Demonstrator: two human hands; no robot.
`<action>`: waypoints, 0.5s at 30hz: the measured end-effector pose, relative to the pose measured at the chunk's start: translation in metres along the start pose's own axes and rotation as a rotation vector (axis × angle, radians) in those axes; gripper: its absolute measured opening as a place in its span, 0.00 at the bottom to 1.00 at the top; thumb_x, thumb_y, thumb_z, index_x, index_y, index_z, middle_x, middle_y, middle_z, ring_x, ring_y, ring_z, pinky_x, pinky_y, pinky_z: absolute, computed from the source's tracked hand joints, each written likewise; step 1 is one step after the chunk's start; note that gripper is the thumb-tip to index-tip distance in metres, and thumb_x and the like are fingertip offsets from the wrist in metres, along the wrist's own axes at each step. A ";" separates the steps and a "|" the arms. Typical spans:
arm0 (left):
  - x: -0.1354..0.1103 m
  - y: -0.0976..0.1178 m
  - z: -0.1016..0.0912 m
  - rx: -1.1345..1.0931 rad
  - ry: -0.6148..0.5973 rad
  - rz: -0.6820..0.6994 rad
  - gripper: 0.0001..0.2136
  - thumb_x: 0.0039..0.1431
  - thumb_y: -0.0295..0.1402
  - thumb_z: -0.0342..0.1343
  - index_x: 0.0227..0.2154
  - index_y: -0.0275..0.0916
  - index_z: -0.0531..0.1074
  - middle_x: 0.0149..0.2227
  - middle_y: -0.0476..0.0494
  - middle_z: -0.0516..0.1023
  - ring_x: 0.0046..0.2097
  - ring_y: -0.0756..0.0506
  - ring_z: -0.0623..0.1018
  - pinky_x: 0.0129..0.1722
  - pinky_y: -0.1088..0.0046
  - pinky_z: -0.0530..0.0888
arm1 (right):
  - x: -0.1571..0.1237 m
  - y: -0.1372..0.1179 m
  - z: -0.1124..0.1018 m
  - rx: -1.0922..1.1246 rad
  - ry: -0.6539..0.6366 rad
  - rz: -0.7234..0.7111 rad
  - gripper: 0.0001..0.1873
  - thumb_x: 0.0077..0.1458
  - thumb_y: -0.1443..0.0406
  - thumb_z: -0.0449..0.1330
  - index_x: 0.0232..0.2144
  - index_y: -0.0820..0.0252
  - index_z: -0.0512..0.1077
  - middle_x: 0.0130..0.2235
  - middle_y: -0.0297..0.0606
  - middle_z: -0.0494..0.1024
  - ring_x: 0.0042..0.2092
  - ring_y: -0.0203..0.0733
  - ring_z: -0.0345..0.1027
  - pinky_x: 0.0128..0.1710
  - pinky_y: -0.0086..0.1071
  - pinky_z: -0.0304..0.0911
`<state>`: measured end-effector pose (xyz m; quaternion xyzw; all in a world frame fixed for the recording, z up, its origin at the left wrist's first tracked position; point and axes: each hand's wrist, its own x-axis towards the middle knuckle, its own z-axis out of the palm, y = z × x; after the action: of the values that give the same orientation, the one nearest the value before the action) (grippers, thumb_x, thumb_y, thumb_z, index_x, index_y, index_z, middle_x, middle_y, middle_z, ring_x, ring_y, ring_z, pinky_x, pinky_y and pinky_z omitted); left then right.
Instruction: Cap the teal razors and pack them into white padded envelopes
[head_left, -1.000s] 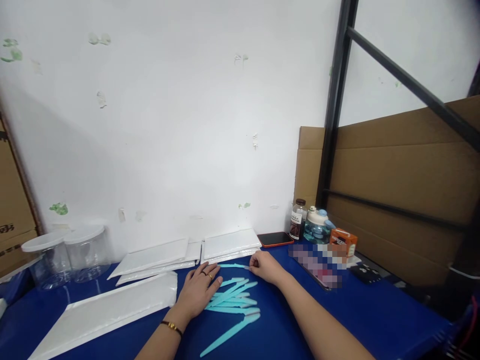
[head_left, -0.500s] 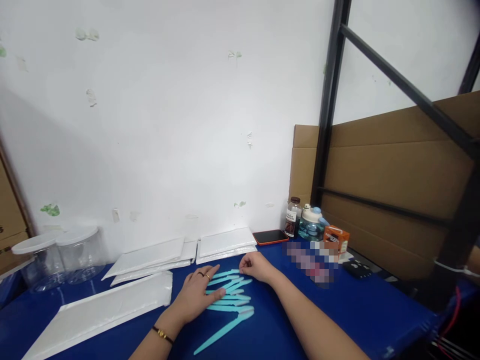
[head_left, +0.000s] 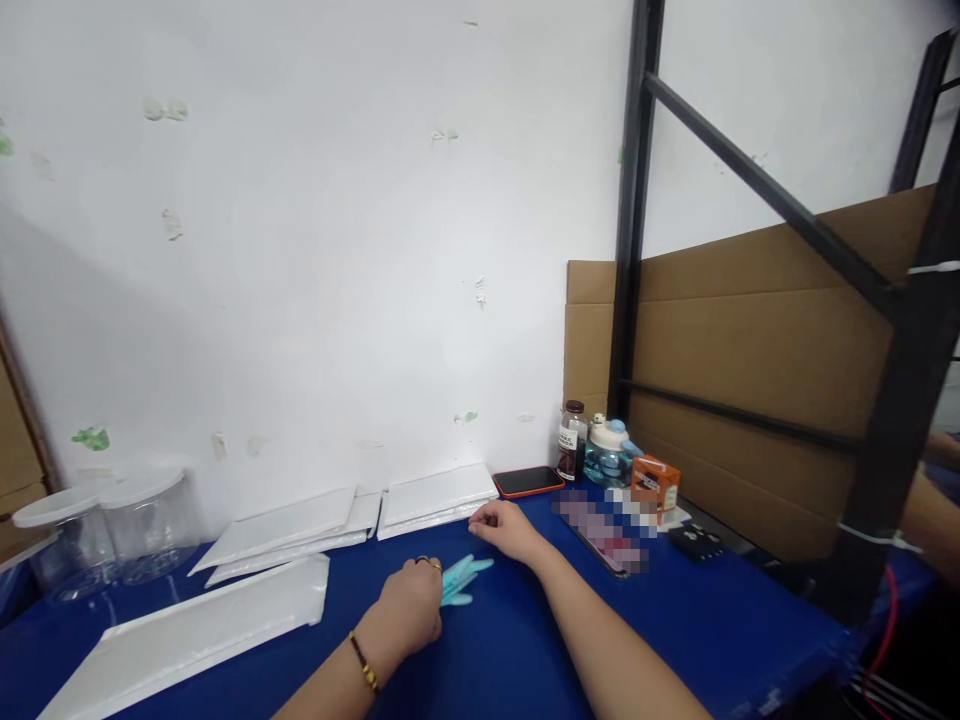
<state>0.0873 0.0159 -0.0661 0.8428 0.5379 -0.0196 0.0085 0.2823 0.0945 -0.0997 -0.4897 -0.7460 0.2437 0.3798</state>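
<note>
My left hand (head_left: 411,602) is closed round a bunch of light blue plastic razors (head_left: 461,580), whose ends stick out to the right of my fist above the blue table (head_left: 712,620). A gold bracelet sits on that wrist and a ring on one finger. My right hand (head_left: 504,528) rests on the table just beyond the razors, fingers curled loosely, near the stack of white padded envelopes (head_left: 435,493). Nothing shows in it.
More white padded envelopes (head_left: 281,525) lie at the left, one long envelope (head_left: 187,630) nearest me. Two clear jars with white lids (head_left: 105,535) stand far left. A phone (head_left: 529,481), a dark bottle (head_left: 571,440), a water bottle (head_left: 606,455) and an orange box (head_left: 655,481) sit by cardboard and a black rack.
The razors were spread flat under my left hand; now that hand has gathered them into a bunch and closed round them. The view has shifted rightward.
</note>
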 end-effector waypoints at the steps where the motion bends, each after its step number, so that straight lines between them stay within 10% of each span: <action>1: 0.004 0.003 0.000 0.006 -0.021 -0.006 0.19 0.44 0.25 0.50 0.43 0.27 0.69 0.42 0.28 0.73 0.43 0.35 0.74 0.43 0.61 0.70 | 0.000 -0.001 0.000 0.021 0.010 -0.003 0.09 0.47 0.62 0.60 0.29 0.62 0.76 0.26 0.35 0.75 0.27 0.34 0.64 0.27 0.26 0.57; 11: 0.008 -0.007 0.005 -0.153 0.088 -0.200 0.16 0.53 0.28 0.45 0.45 0.30 0.64 0.39 0.32 0.75 0.41 0.38 0.76 0.40 0.65 0.70 | -0.005 -0.014 -0.006 0.628 0.004 0.136 0.25 0.47 0.47 0.57 0.38 0.59 0.74 0.38 0.41 0.75 0.38 0.44 0.67 0.33 0.33 0.61; 15: 0.010 0.006 -0.002 -0.748 0.351 -0.287 0.16 0.55 0.30 0.45 0.47 0.33 0.61 0.40 0.35 0.74 0.44 0.41 0.74 0.44 0.68 0.67 | -0.018 -0.042 0.008 0.848 -0.187 0.049 0.30 0.40 0.54 0.65 0.47 0.55 0.69 0.48 0.41 0.72 0.47 0.48 0.66 0.45 0.38 0.61</action>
<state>0.0972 0.0223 -0.0649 0.6891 0.6128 0.3190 0.2187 0.2569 0.0610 -0.0798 -0.2838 -0.5993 0.5808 0.4722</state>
